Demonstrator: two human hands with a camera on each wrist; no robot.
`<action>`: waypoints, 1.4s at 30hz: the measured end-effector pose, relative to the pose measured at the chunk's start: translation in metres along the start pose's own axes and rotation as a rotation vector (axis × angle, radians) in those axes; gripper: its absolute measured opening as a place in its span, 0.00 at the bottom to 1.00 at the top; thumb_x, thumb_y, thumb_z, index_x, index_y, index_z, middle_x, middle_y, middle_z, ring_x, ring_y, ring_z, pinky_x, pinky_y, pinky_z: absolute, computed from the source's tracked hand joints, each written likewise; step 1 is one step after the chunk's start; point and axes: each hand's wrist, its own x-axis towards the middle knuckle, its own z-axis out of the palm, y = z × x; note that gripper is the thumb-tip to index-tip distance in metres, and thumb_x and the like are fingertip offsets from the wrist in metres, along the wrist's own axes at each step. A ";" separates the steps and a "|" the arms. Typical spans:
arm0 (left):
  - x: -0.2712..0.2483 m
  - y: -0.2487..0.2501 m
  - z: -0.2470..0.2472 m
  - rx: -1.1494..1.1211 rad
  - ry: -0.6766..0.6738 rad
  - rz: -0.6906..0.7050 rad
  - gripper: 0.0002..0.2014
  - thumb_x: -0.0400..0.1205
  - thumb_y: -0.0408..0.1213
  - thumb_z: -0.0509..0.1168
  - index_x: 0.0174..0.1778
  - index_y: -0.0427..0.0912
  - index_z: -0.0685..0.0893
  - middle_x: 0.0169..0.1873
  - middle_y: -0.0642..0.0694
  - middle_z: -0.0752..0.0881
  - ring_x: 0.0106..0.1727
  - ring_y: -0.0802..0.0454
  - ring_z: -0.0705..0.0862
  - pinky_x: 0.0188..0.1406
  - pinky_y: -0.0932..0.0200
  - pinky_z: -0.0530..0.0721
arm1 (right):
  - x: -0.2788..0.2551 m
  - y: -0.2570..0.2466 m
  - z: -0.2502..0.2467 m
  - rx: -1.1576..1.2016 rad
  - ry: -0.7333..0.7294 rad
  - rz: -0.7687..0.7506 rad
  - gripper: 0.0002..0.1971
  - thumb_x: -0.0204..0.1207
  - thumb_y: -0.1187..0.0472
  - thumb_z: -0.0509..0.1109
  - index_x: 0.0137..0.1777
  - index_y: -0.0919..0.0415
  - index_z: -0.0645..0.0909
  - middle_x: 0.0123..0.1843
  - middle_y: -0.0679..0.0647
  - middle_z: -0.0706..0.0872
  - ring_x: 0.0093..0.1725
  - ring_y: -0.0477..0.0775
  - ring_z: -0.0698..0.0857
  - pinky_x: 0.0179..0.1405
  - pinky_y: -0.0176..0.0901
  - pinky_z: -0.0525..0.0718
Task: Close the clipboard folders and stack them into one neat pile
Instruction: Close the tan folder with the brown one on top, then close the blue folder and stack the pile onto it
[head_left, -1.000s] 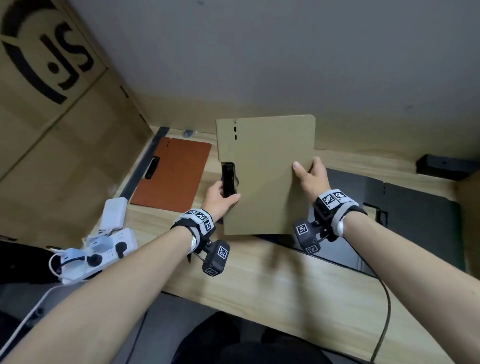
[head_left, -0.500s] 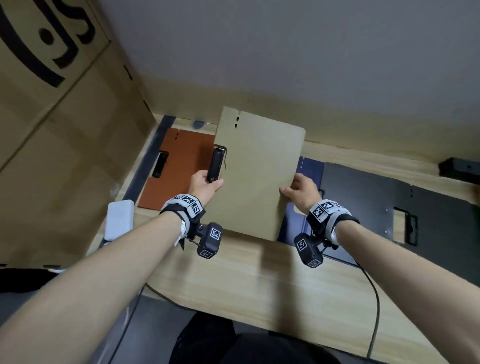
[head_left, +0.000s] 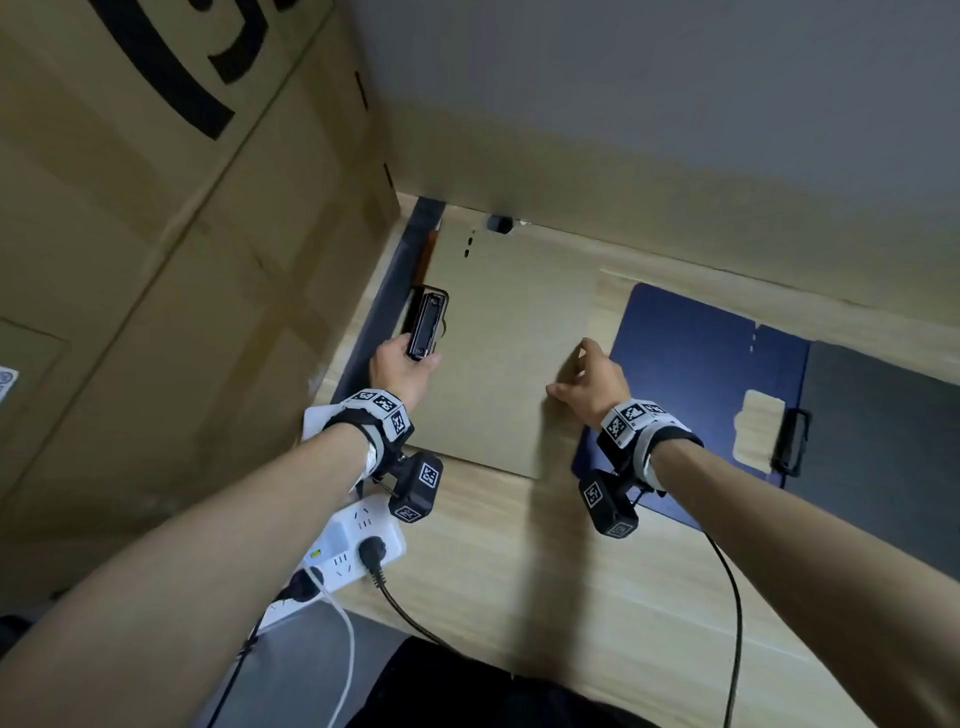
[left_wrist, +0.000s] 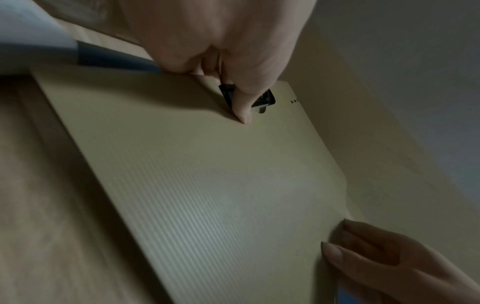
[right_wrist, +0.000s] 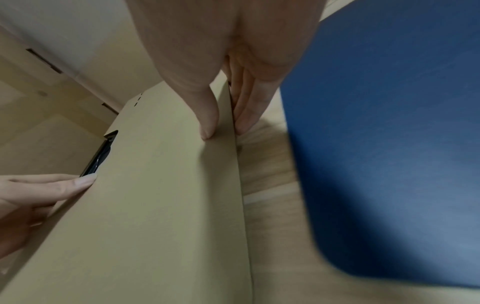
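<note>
A closed tan clipboard folder (head_left: 509, 353) lies low and nearly flat at the table's back left. It covers an orange-brown folder, of which only a sliver (head_left: 427, 254) shows. My left hand (head_left: 402, 364) grips the tan folder's left edge at its black clip (head_left: 427, 325), thumb on top (left_wrist: 241, 111). My right hand (head_left: 587, 379) pinches the right edge, thumb above and fingers (right_wrist: 246, 115) beneath. To the right lies a blue folder (head_left: 696, 374), beside a black one (head_left: 883, 441).
A big cardboard box (head_left: 156, 260) walls off the left side. A white power strip (head_left: 353, 545) with plugs and cables sits at the table's front left corner. A black clip (head_left: 792, 441) stands where the blue and black folders meet. The wall runs close behind.
Both hands have carried the tan folder to the left and down. It now covers the orange-brown folder, which lay fully in view a second ago.
</note>
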 end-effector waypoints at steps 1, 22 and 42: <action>0.006 -0.001 -0.003 0.027 0.022 0.005 0.19 0.77 0.37 0.74 0.62 0.35 0.86 0.57 0.36 0.87 0.57 0.38 0.86 0.59 0.52 0.83 | 0.006 -0.007 0.005 -0.007 0.003 -0.002 0.31 0.66 0.54 0.82 0.63 0.63 0.71 0.57 0.61 0.84 0.57 0.66 0.83 0.57 0.59 0.84; 0.049 -0.023 0.003 0.310 -0.008 0.061 0.26 0.79 0.43 0.73 0.72 0.36 0.80 0.61 0.36 0.77 0.68 0.38 0.74 0.69 0.50 0.72 | 0.022 -0.023 0.028 -0.353 -0.006 -0.050 0.33 0.73 0.43 0.75 0.67 0.64 0.66 0.65 0.60 0.75 0.67 0.64 0.77 0.56 0.58 0.81; -0.054 0.071 0.124 0.352 -0.274 0.400 0.29 0.78 0.32 0.69 0.77 0.44 0.72 0.71 0.45 0.78 0.72 0.43 0.76 0.73 0.45 0.74 | -0.070 0.151 -0.071 -0.072 0.139 0.026 0.18 0.74 0.65 0.67 0.65 0.58 0.80 0.62 0.56 0.81 0.60 0.58 0.85 0.60 0.49 0.81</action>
